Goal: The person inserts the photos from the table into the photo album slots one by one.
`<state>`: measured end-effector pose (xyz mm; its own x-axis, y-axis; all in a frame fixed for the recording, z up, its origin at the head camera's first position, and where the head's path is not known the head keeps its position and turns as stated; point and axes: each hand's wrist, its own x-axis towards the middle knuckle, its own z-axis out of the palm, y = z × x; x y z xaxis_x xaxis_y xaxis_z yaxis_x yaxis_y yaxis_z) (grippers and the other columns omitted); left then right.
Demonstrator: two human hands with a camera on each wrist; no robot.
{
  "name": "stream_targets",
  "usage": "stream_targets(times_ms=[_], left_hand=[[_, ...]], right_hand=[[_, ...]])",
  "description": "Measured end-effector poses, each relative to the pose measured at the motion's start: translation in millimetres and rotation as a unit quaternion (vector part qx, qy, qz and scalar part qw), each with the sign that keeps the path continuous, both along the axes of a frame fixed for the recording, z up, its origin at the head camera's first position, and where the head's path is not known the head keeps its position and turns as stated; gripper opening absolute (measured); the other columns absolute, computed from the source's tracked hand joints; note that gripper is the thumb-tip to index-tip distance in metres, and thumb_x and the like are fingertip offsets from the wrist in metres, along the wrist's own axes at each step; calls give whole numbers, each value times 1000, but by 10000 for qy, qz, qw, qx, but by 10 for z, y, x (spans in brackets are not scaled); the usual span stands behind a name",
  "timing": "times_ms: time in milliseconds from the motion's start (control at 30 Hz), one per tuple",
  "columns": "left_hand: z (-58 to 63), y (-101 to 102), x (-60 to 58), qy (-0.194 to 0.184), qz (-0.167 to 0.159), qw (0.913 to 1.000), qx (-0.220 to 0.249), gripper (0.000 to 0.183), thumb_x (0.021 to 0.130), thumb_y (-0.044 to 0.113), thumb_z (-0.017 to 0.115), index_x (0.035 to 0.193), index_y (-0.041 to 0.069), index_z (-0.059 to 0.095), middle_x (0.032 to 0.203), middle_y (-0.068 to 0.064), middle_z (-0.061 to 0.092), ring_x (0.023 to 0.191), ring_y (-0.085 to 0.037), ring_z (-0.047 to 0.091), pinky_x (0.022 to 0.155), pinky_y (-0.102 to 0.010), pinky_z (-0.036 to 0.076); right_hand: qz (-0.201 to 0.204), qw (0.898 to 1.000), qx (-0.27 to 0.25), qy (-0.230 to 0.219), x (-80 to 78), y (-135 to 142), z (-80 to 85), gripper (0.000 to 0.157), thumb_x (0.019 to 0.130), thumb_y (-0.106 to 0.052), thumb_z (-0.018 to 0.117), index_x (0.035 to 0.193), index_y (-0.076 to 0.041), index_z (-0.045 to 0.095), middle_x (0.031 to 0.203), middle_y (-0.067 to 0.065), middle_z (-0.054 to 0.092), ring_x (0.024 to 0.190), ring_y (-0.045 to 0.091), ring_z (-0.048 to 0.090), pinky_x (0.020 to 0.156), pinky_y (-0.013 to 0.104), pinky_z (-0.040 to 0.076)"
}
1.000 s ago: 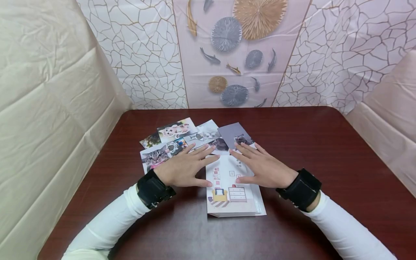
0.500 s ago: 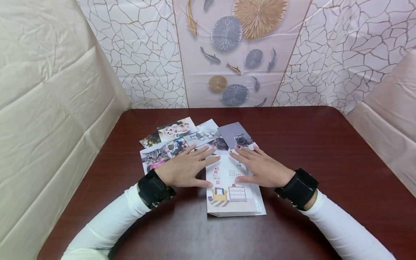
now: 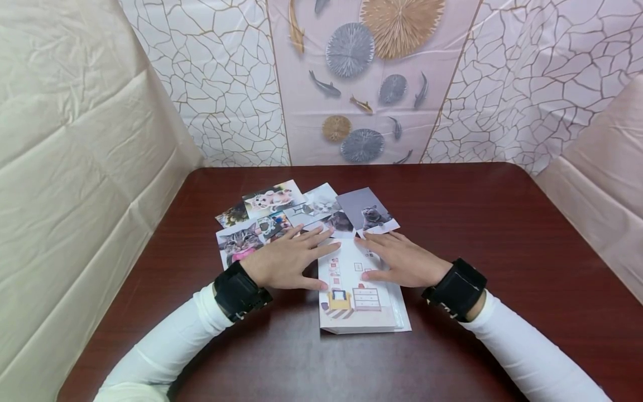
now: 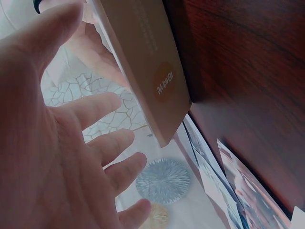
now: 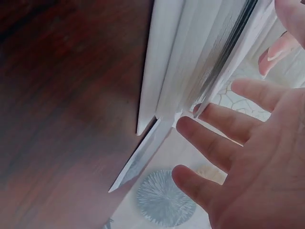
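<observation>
A closed photo album with a white cover and small drawings of furniture lies on the table in the head view. My left hand spreads its straight fingers over the album's left edge and the photos beside it. Over the upper right of the cover is my right hand, fingers outstretched, its thumb above the drawings. Neither hand grips anything. The left wrist view shows the album's tan spine beside the open palm. In the right wrist view, fingertips are right at the cover's edge, next to the thick page block.
Several loose cat photos overlap behind and left of the album, among them a striped cat print, a pink-toned print and a grey cat print. The dark red table meets patterned cloth at its far edge.
My right hand has drawn back slightly toward me, uncovering more of the grey cat photo. The left hand, album and photos stay in place.
</observation>
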<state>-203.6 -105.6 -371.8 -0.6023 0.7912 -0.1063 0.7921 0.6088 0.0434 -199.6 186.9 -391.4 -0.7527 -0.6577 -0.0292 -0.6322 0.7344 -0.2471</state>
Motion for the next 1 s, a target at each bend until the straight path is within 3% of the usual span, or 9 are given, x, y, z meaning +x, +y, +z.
stream_targets(times_ms=[300, 500, 733, 1000], left_hand=[[-8, -35, -18, -192, -4, 9997, 172, 86, 86, 76, 38, 154, 25, 25, 161, -4, 17, 143, -21, 23, 113, -48, 23], [-28, -54, -47, -380, 178, 9991, 115, 87, 84, 77, 39, 154, 27, 25, 161, -3, 20, 143, -19, 25, 112, -46, 25], [-41, -71, -72, -649, -9, 9977, 197, 99, 71, 85, 47, 152, 31, 29, 159, -6, 24, 139, -22, 30, 109, -47, 30], [-36, -39, -62, -358, -210, 9987, 280, 104, 67, 86, 52, 151, 27, 34, 155, -9, 32, 136, -24, 37, 107, -43, 34]], right_hand=[[34, 9996, -224, -178, 10, -22, 10, 87, 84, -71, 48, 151, -17, 33, 148, 12, 42, 134, 29, 37, 108, 58, 27], [-3, 9996, -214, -208, 25, -39, 18, 84, 85, -69, 51, 150, -18, 35, 147, 11, 43, 133, 27, 39, 107, 56, 29], [104, 9994, -312, -58, 23, -41, 20, 82, 86, -70, 46, 147, -16, 40, 139, 8, 49, 127, 23, 44, 104, 54, 33], [-52, 9984, -498, 245, 25, -46, 64, 71, 89, -64, 49, 140, -15, 49, 133, 7, 54, 123, 22, 48, 101, 51, 37]])
